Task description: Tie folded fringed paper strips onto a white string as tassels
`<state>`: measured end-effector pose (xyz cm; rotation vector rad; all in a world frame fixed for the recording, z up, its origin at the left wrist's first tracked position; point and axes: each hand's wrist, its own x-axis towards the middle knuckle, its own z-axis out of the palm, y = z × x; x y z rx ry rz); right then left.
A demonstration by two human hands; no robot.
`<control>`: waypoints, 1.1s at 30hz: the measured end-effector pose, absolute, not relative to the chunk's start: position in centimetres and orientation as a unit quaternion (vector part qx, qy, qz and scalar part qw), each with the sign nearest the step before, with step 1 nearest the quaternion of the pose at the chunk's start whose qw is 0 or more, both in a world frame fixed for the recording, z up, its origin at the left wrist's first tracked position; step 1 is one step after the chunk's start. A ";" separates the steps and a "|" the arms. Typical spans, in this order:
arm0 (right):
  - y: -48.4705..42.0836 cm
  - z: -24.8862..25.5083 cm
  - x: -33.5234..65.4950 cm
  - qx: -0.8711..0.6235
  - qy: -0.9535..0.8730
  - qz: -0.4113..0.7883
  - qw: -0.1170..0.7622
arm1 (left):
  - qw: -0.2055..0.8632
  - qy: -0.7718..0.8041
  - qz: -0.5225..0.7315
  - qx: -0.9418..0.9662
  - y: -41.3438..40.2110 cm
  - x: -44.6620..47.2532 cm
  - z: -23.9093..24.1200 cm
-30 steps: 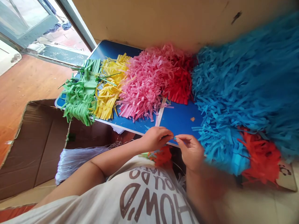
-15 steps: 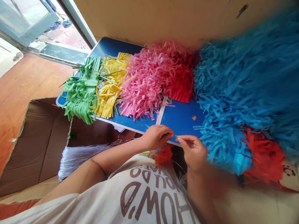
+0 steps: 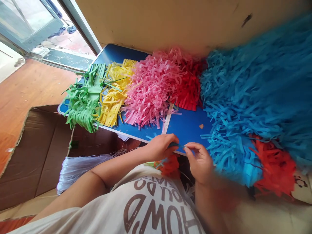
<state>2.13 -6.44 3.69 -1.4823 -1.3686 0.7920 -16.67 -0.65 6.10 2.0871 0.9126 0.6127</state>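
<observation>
My left hand [image 3: 161, 147] and my right hand [image 3: 200, 158] meet at the near edge of a blue table [image 3: 187, 125]. Both pinch the ends of a thin blue paper strip [image 3: 179, 146] stretched between their fingertips. A big heap of blue paper fringe [image 3: 253, 97] lies just right of my right hand. Piles of pink fringe [image 3: 151, 91], red fringe [image 3: 188, 87], yellow fringe [image 3: 114, 94] and green fringe [image 3: 84, 99] lie across the table beyond my hands.
An open cardboard box [image 3: 36, 149] stands on the floor at the left, with a bundle of pale lilac strands [image 3: 80, 164] beside it. Orange fringe [image 3: 276, 165] lies at the right. A tan wall [image 3: 170, 22] backs the table; a door opening is at the upper left.
Both hands stayed at the table edge, still pinching the strip; they shifted only slightly. The view moved a little.
</observation>
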 end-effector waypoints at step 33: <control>-7.3 4.7 1.5 -0.582 -0.665 0.135 0.448 | 0.290 0.307 0.381 0.822 -1.3 -15.5 4.2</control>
